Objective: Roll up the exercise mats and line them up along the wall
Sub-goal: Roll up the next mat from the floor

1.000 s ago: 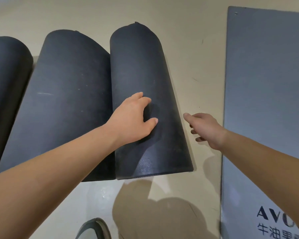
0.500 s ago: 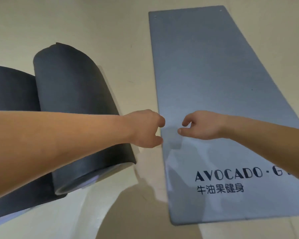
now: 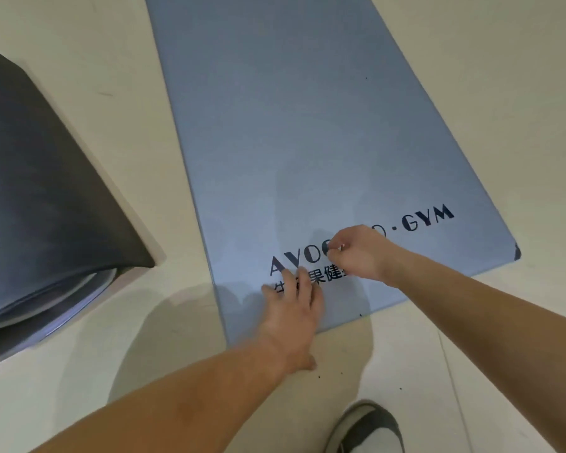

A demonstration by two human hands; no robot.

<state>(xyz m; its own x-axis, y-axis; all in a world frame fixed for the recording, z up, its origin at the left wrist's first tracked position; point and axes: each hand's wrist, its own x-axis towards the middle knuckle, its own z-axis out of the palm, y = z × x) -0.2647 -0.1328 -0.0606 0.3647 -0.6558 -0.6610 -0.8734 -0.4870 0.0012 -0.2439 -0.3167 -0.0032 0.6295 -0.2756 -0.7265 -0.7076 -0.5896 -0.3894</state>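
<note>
At the bottom edge of the view a grey and white shoe (image 3: 366, 426) stands on the pale floor (image 3: 471, 371), just short of the near end of a flat blue mat (image 3: 307, 125). A soft shadow lies on the floor to the left of that end.

The left hand (image 3: 291, 312) reaches over the mat's near edge, palm down. Its fingers (image 3: 304, 282) are straight and spread, and they grip nothing. The hand is blurred, so whether it presses on the mat or only hovers above it cannot be told.

Just beyond it, the right hand (image 3: 360, 253) is over the printed logo. Its fingers are curled in toward the palm with the thumb tip near the forefinger, and nothing shows between them.

The logo is dark print on the blue surface. The upper line reads "AVO", then letters hidden by the right hand, then "O·GYM" (image 3: 428, 219). Below it runs a line of Chinese characters, partly covered by both hands, of which "果健" can be read.

The flat mat lies unrolled, stretching away to the top of the view, with a small dark nick (image 3: 517, 251) at its near right corner.

To the left, well apart from it, a rolled mat (image 3: 46, 197) lies on the floor. It is dark grey outside, and blue layers show in the spiral at its near end.
</note>
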